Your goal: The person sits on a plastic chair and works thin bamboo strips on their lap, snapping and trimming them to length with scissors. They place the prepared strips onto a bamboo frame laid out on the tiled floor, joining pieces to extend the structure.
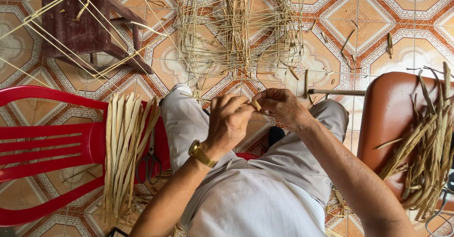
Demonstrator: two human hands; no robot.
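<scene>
A seated person in pale clothes, seen from above, works a thin dried strip (256, 104) between both hands at the centre of the frame, just above the knees. The left hand (230, 119), with a gold watch (202, 154) on its wrist, has its fingers curled together around the strip. The right hand (282, 107) meets it from the right, fingers pinched on the strip's short pale end, so the two hands touch.

The strip looks light, dry and narrow, stiff along its length yet likely to bend, and probably brittle enough to split if folded sharply. A hold close to the working end, as both hands have now, seems the steadiest place to grip it.

Above the hands, in the upper middle of the frame, a loose open frame of thin canes (239, 29) rests on the patterned tiled floor (378, 19). A dark wooden stool (90, 26) stands in the upper left, with more pale canes leaning across it. At the left, a red plastic chair (47, 142) carries a bundle of flat pale strips (124, 152), with scissors (149, 159) just beside it. At the right edge, an orange seat (390, 118) holds a heap of darker dried stalks (428, 147).
</scene>
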